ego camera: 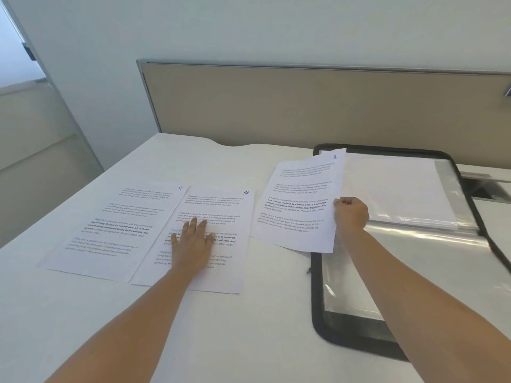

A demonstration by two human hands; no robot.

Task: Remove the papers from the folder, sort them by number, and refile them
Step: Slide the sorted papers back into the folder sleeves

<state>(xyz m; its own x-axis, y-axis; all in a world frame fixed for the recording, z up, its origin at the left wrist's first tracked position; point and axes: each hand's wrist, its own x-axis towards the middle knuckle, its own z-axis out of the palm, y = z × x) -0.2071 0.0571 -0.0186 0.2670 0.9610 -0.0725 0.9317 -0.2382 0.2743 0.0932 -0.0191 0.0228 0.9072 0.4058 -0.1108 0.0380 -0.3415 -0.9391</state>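
Head view: presses the left hand (193, 240) palm down on the sheet marked 10 (221, 205), fingers straight and a little apart, covering the middle lines of print. Leaves the sheet marked 9 (110, 230) flat just to the left of it, the two side by side with their long edges touching or barely overlapped, both on the white table (249, 335). Pinches the sheet marked 8 (298, 205) at its right edge with the right hand (351, 214), fingers curled tight and clamped on the paper. Holds that sheet lifted and tilted, clear of the other two, its right part above the left edge of the open folder (318, 305). Shows the folder lying flat at the right of the table, black-rimmed with clear plastic inside, and a stack of papers (401, 189) resting in its far half. Stretches the right forearm across the near half of the folder. Backs the table with a beige partition (304, 106).
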